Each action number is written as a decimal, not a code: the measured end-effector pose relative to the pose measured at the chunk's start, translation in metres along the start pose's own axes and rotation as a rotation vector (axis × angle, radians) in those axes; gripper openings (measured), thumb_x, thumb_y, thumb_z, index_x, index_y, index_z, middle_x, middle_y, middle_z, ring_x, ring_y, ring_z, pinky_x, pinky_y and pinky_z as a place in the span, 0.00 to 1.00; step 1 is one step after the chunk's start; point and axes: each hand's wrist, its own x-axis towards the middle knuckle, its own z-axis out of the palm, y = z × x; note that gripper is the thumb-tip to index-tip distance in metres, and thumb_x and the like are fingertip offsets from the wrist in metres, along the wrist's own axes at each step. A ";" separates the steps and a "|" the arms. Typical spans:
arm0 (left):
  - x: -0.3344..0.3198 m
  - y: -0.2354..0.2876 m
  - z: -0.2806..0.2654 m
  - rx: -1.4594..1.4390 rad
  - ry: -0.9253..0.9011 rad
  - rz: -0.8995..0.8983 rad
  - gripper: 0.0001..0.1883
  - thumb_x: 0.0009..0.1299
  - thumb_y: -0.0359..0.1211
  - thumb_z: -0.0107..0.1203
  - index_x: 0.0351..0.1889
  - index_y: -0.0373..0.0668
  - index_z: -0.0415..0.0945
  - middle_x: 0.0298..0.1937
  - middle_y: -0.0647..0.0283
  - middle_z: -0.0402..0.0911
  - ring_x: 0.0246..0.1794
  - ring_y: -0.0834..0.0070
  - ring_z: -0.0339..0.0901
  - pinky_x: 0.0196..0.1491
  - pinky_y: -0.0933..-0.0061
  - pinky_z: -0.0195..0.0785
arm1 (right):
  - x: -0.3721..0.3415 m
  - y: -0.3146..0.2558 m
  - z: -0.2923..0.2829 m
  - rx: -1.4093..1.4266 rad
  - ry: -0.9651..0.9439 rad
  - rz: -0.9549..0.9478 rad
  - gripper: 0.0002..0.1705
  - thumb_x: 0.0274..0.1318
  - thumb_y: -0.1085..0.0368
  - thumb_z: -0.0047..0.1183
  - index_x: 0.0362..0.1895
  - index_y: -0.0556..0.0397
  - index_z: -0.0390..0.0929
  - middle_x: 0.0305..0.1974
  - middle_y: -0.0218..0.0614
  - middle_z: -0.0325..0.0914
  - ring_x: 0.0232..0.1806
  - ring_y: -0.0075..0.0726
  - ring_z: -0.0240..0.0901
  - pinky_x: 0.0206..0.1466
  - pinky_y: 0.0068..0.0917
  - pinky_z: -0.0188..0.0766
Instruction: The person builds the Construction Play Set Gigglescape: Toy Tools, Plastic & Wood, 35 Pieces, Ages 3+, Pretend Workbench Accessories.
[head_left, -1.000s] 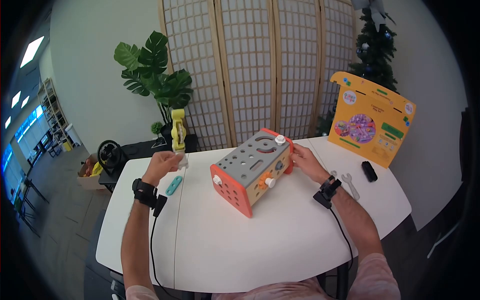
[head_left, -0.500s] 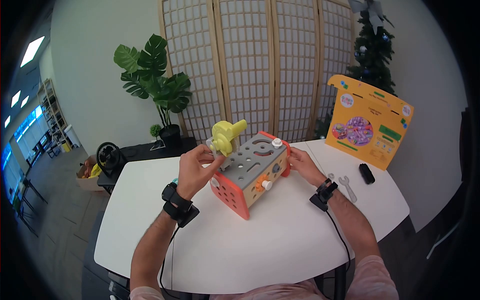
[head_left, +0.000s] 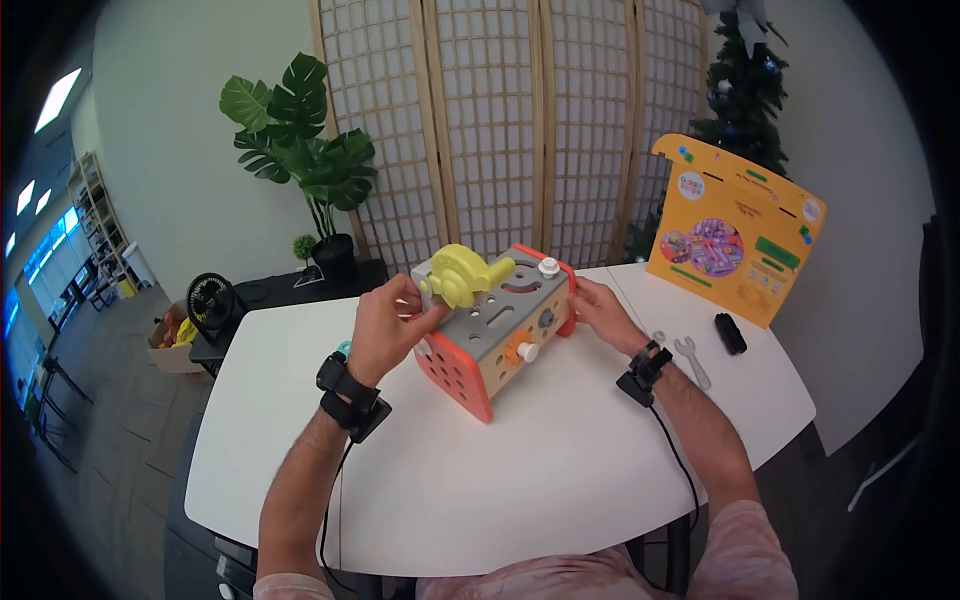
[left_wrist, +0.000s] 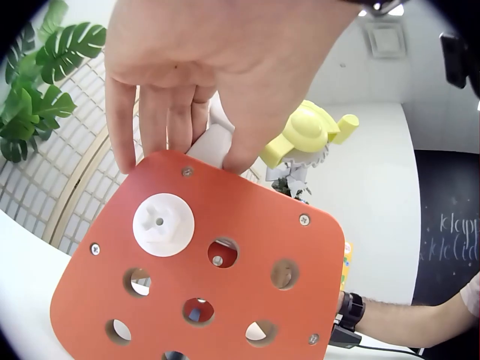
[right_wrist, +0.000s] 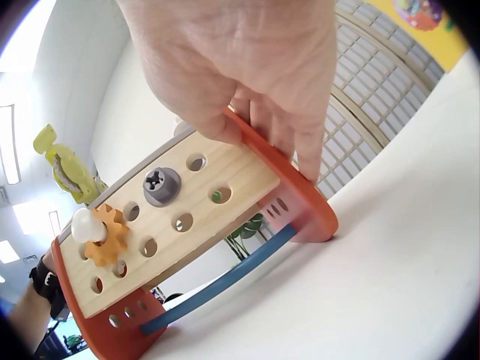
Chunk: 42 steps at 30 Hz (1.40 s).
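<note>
My left hand [head_left: 385, 325] pinches the pale base plate of a yellow toy circular saw [head_left: 462, 275] at the left end of a toy workbench [head_left: 490, 340]. The saw sits low over the workbench's grey holed top, handle pointing right. Below the left fingers, the red end panel [left_wrist: 247, 217] bears a white bolt [left_wrist: 163, 225]. At the far end, my right hand [head_left: 607, 315] grips the other red end panel [right_wrist: 289, 172], thumb on the near side and fingers behind it. An orange gear [right_wrist: 112, 234] and a grey bolt [right_wrist: 161, 186] are on the wooden side.
Right of the workbench lie a grey toy wrench [head_left: 692, 362] and a black object [head_left: 730, 334]. A yellow box [head_left: 735, 230] stands at the back right of the white table [head_left: 450, 500]. A teal piece [head_left: 344, 348] shows partly behind my left wrist.
My left hand has carried the saw from the table's left side to over the workbench top and tipped it from upright to level. The right hand stays at the far end panel.
</note>
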 end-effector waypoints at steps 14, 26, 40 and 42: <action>0.016 -0.015 0.006 0.023 0.026 -0.026 0.20 0.66 0.37 0.79 0.40 0.33 0.80 0.36 0.55 0.91 0.38 0.70 0.92 0.44 0.70 0.85 | 0.040 0.011 -0.003 -0.071 0.006 0.059 0.27 0.82 0.67 0.44 0.79 0.58 0.68 0.67 0.48 0.80 0.70 0.39 0.78 0.72 0.37 0.81; 0.010 -0.010 -0.006 -0.033 -0.068 -0.002 0.18 0.70 0.35 0.77 0.46 0.33 0.80 0.45 0.57 0.91 0.45 0.75 0.90 0.50 0.70 0.85 | 0.042 0.016 -0.008 -0.051 -0.001 0.080 0.27 0.81 0.67 0.46 0.78 0.59 0.69 0.68 0.49 0.79 0.71 0.41 0.78 0.71 0.38 0.81; -0.082 -0.138 -0.109 0.676 -0.205 -0.341 0.33 0.55 0.49 0.79 0.51 0.40 0.79 0.44 0.55 0.87 0.42 0.57 0.86 0.47 0.57 0.80 | -0.016 0.007 -0.041 -0.161 0.051 0.155 0.25 0.77 0.65 0.58 0.73 0.53 0.73 0.60 0.39 0.83 0.57 0.31 0.84 0.58 0.33 0.84; -0.091 -0.154 -0.106 0.702 -0.159 -0.393 0.32 0.56 0.49 0.79 0.50 0.40 0.80 0.44 0.55 0.88 0.42 0.58 0.86 0.48 0.58 0.80 | -0.018 0.005 -0.042 -0.159 0.054 0.157 0.24 0.77 0.64 0.58 0.72 0.53 0.73 0.60 0.39 0.83 0.57 0.30 0.84 0.58 0.32 0.84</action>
